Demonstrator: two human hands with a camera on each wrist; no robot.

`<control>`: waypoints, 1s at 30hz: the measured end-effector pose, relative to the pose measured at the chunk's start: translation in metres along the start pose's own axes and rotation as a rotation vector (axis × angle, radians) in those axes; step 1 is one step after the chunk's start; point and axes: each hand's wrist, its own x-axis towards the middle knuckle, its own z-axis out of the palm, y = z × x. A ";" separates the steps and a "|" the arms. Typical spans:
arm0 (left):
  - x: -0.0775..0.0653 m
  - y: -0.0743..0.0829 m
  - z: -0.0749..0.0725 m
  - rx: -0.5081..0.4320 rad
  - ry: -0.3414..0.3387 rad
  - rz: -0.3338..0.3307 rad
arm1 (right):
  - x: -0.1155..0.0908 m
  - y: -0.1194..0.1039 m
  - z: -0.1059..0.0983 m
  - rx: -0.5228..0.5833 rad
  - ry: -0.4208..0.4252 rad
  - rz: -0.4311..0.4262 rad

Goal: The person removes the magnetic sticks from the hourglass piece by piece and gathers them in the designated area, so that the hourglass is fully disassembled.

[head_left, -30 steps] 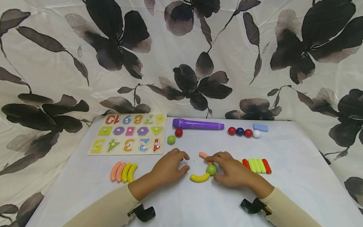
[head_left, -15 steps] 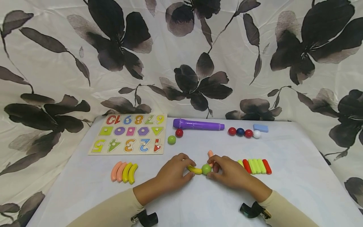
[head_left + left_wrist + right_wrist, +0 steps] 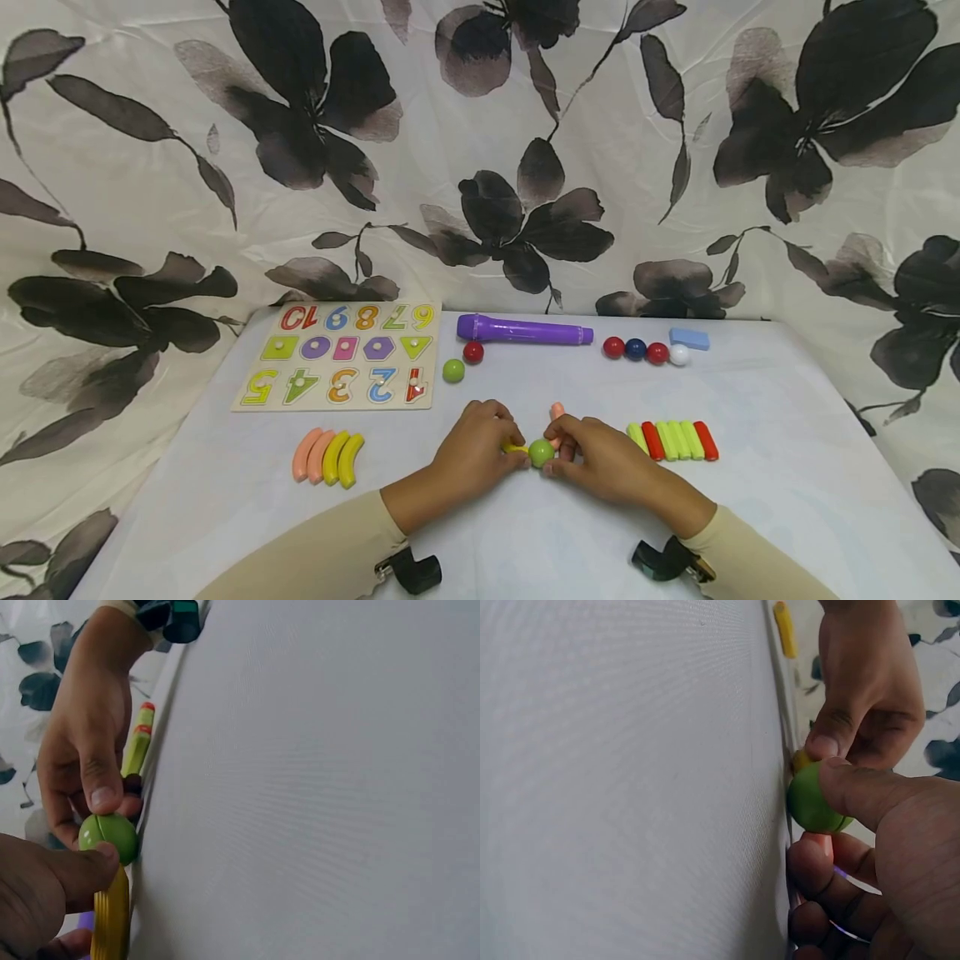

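Near the middle of the table, a green ball (image 3: 542, 453) joins a yellow curved stick (image 3: 111, 919) to a pink stick (image 3: 557, 412). My left hand (image 3: 480, 446) pinches the yellow stick close to the ball; most of that stick is hidden by the fingers in the head view. My right hand (image 3: 603, 458) holds the ball from the other side, its thumb pressed on it. In the right wrist view, the right fingers curl under the pink stick's end (image 3: 821, 844). The pink stick points away from me past the right fingertips.
Pink and yellow curved sticks (image 3: 330, 457) lie at left, green and red short sticks (image 3: 678, 440) at right. Behind are a number puzzle board (image 3: 337, 408), a purple tube (image 3: 525, 329), loose red (image 3: 473, 352) and green (image 3: 453, 371) balls, a row of balls (image 3: 635, 349) and a blue block (image 3: 688, 338).
My left hand has come rightward and taken hold of the yellow stick. The right hand has turned the pink stick more upright in view and drawn the ball slightly left.
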 end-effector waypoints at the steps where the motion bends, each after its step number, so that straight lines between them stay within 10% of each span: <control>1: 0.001 0.000 0.000 0.007 0.005 0.005 | 0.000 0.000 0.000 -0.001 0.000 -0.003; 30: -0.020 -0.043 -0.032 0.084 -0.143 0.045 | 0.001 0.002 0.000 0.026 0.053 0.027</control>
